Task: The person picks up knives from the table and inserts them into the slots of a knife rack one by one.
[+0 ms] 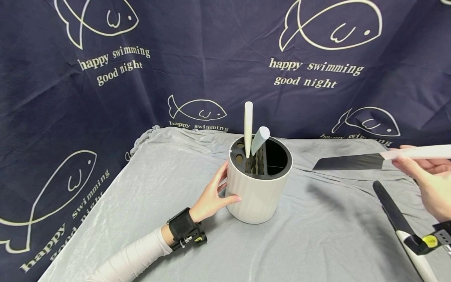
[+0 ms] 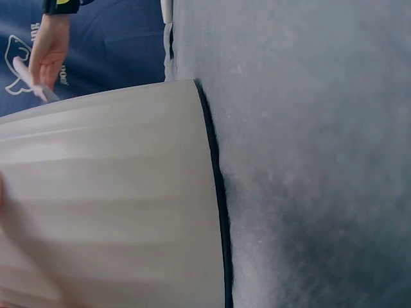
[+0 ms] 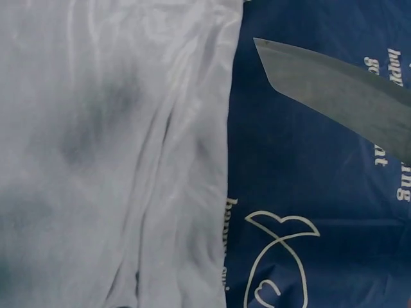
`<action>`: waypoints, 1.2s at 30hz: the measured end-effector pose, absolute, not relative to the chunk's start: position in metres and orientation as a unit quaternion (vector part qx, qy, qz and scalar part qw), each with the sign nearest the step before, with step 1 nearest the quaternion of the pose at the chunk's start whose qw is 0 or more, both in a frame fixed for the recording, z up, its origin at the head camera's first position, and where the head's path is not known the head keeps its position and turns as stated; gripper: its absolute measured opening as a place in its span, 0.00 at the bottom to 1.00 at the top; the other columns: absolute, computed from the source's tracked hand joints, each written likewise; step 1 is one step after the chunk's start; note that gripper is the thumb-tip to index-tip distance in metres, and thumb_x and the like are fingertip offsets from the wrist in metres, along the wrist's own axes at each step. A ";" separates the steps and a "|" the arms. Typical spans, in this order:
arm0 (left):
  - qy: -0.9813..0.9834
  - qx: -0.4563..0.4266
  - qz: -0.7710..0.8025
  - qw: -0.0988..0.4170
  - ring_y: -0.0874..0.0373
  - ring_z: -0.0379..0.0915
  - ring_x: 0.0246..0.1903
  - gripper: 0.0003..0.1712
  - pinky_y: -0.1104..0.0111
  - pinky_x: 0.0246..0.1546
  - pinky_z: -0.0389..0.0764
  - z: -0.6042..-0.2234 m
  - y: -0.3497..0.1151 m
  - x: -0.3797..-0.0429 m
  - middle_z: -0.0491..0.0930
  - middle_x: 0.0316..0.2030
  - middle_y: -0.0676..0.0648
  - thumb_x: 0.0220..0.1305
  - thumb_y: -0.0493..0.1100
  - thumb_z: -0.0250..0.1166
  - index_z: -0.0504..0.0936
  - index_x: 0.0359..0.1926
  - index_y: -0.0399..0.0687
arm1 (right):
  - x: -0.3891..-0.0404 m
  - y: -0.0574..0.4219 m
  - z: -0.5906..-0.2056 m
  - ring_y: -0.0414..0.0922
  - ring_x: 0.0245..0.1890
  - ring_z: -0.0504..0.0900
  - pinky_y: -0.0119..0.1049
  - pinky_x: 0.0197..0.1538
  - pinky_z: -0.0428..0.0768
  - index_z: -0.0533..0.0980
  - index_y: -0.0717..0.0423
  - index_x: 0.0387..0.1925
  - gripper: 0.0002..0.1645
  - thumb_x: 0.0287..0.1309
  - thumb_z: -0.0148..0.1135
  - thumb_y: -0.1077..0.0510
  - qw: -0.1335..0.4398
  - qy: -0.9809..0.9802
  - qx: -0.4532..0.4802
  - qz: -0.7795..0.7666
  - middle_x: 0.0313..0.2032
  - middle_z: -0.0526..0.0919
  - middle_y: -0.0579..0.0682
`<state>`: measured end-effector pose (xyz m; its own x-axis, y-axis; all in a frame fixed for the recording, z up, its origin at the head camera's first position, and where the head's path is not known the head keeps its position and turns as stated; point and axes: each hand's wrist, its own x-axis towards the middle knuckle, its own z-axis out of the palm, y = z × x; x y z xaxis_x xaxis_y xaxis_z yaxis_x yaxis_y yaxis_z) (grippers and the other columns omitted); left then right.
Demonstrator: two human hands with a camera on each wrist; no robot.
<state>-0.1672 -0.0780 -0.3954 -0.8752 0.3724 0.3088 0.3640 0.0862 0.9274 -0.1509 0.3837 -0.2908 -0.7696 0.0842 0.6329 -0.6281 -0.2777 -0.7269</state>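
A round white ribbed knife holder point(image 1: 253, 199) with a black slotted top stands upright on the grey cloth. Two light handles point(image 1: 248, 125) stick up from its slots; what they belong to is hidden inside. My left hand point(image 1: 211, 199) grips the holder's left side, thumb in front and fingers round the back. In the left wrist view the holder's wall point(image 2: 115, 192) fills much of the picture. To the right, my right hand point(image 1: 428, 182) holds a white-handled kitchen knife point(image 1: 352, 161) above the cloth, its dark blade pointing left toward the holder. The right wrist view shows the blade point(image 3: 334, 90).
Another knife point(image 1: 394, 207), dark at its upper part with a white handle, lies on the grey cloth point(image 1: 299, 250) below my right hand. Behind the table hangs a dark blue curtain point(image 1: 218, 70) with fish drawings and lettering.
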 end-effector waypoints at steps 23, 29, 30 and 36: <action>0.739 0.249 0.626 0.005 0.53 0.49 0.72 0.60 0.55 0.70 0.60 -0.395 -0.078 -0.167 0.50 0.75 0.47 0.54 0.33 0.73 0.43 0.77 0.56 | -0.169 0.363 -0.274 0.58 0.44 0.84 0.46 0.47 0.83 0.74 0.84 0.43 0.18 0.62 0.38 0.84 0.158 -0.372 0.249 0.880 0.42 0.82 0.72; 0.736 0.250 0.629 0.005 0.53 0.49 0.72 0.60 0.55 0.70 0.60 -0.395 -0.078 -0.167 0.50 0.75 0.47 0.54 0.33 0.73 0.43 0.77 0.57 | -0.171 0.356 -0.268 0.60 0.44 0.84 0.47 0.48 0.83 0.74 0.85 0.44 0.18 0.62 0.38 0.83 0.149 -0.357 0.245 0.889 0.42 0.82 0.73; 0.736 0.249 0.629 0.006 0.53 0.49 0.72 0.60 0.55 0.70 0.60 -0.395 -0.078 -0.167 0.50 0.75 0.47 0.54 0.33 0.73 0.43 0.77 0.57 | -0.171 0.355 -0.267 0.60 0.44 0.84 0.47 0.48 0.83 0.74 0.85 0.44 0.18 0.63 0.38 0.83 0.148 -0.357 0.244 0.889 0.42 0.82 0.73; 0.738 0.247 0.628 0.007 0.53 0.49 0.72 0.60 0.55 0.70 0.60 -0.395 -0.078 -0.167 0.50 0.75 0.47 0.54 0.34 0.73 0.43 0.77 0.56 | -0.171 0.348 -0.262 0.60 0.42 0.84 0.48 0.47 0.83 0.73 0.85 0.46 0.18 0.63 0.38 0.83 0.141 -0.346 0.231 0.899 0.41 0.82 0.73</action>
